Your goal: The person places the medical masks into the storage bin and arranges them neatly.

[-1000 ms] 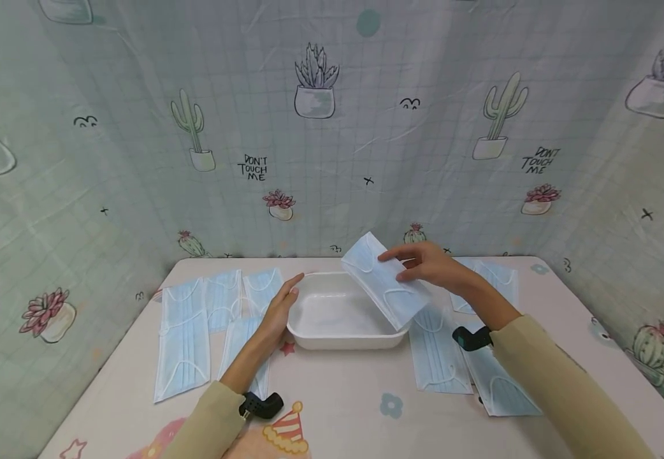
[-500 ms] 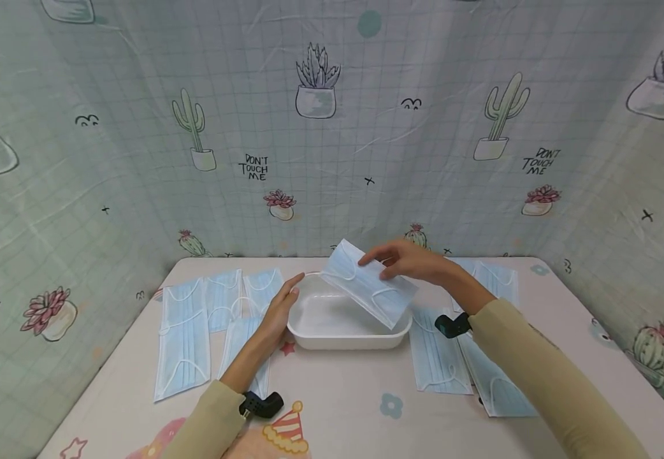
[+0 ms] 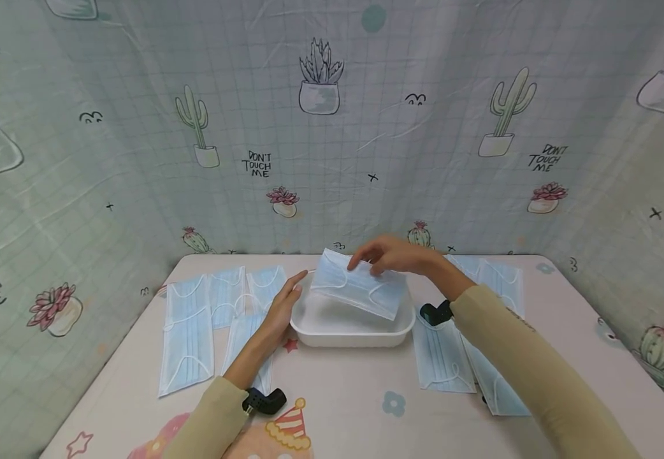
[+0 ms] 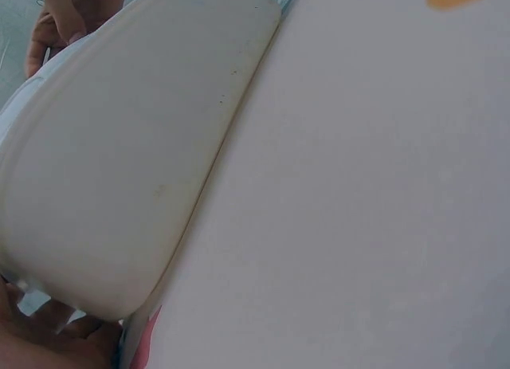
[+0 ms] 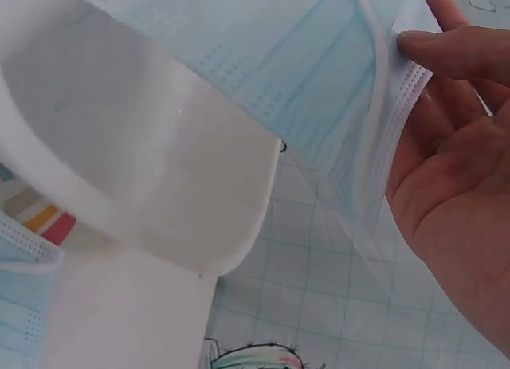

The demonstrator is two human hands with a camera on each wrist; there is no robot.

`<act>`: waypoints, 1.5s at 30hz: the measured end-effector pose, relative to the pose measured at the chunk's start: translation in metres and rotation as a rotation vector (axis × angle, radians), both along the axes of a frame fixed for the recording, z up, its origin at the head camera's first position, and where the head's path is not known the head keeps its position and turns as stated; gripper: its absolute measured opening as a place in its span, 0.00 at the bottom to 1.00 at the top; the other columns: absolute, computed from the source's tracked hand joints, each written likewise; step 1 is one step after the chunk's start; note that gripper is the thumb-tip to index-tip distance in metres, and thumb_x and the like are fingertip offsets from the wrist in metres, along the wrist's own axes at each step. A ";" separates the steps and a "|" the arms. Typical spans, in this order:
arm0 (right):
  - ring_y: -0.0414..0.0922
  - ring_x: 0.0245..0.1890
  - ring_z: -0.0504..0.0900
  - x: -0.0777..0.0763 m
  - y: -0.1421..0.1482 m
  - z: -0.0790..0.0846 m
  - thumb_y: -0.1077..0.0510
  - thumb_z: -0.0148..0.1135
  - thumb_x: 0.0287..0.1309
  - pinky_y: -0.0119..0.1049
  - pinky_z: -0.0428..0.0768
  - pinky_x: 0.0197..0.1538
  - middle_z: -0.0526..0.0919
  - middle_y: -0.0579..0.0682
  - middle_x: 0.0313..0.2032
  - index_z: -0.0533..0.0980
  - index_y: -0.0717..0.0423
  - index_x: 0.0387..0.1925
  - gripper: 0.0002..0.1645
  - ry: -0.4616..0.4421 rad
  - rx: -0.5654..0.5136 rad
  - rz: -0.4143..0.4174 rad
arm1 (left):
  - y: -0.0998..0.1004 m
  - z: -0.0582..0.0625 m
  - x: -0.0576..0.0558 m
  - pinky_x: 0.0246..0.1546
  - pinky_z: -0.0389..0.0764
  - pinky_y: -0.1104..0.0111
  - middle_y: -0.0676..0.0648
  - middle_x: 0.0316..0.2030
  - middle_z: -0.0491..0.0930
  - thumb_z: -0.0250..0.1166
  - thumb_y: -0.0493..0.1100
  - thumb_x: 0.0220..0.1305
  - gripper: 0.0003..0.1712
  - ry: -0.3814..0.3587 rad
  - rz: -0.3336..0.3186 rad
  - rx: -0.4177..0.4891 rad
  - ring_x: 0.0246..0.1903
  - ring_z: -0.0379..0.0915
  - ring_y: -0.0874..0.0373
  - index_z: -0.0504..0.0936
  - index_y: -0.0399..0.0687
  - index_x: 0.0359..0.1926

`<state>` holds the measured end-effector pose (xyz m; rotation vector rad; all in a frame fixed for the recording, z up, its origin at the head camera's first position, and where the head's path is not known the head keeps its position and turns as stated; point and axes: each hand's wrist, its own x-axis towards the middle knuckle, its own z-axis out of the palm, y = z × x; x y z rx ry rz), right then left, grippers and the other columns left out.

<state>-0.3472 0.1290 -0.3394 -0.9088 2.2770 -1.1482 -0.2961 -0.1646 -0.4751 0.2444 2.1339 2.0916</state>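
Note:
A white plastic tub (image 3: 349,338) stands near the middle of the table. My left hand (image 3: 273,319) lies along its left side, fingers extended against the outer wall and thumb near the rim; in the left wrist view those fingers (image 4: 60,329) touch the tub's end. Above the tub, my right hand (image 3: 392,255) pinches a light blue pleated face mask (image 3: 360,287) by its upper edge. The mask hangs tilted over the opening, its white ear loops showing. In the right wrist view the thumb presses the mask (image 5: 319,74) near its edge.
Several blue masks (image 3: 187,338) lie flat left of the tub. More masks (image 3: 443,357) lie to the right, partly hidden under the right forearm. A curtain (image 3: 332,146) printed with cacti hangs behind the pale patterned table (image 3: 343,401).
My right hand has moved left and slightly down with the mask, which now hangs more level over the tub. The left hand stays on the tub's side.

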 end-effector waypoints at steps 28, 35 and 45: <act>0.41 0.36 0.71 -0.026 -0.044 -0.032 0.77 0.60 0.52 0.32 0.69 0.40 0.83 0.49 0.51 0.84 0.63 0.49 0.23 -0.112 0.217 0.135 | 0.001 -0.001 -0.002 0.76 0.58 0.48 0.44 0.78 0.58 0.41 0.49 0.84 0.27 -0.023 0.008 0.031 0.75 0.56 0.46 0.59 0.62 0.80; 0.42 0.37 0.70 -0.028 -0.047 -0.036 0.77 0.63 0.54 0.33 0.70 0.40 0.76 0.48 0.51 0.78 0.58 0.46 0.20 -0.098 0.304 0.090 | 0.004 -0.001 -0.002 0.76 0.58 0.47 0.45 0.79 0.56 0.40 0.49 0.84 0.27 -0.027 0.007 0.030 0.76 0.54 0.45 0.60 0.64 0.79; 0.45 0.47 0.75 -0.024 -0.050 -0.038 0.69 0.69 0.57 0.33 0.77 0.48 0.77 0.53 0.53 0.75 0.57 0.50 0.20 -0.080 0.375 0.000 | 0.003 -0.001 -0.001 0.78 0.53 0.45 0.44 0.79 0.56 0.40 0.48 0.84 0.28 -0.014 0.010 0.038 0.77 0.51 0.45 0.59 0.60 0.80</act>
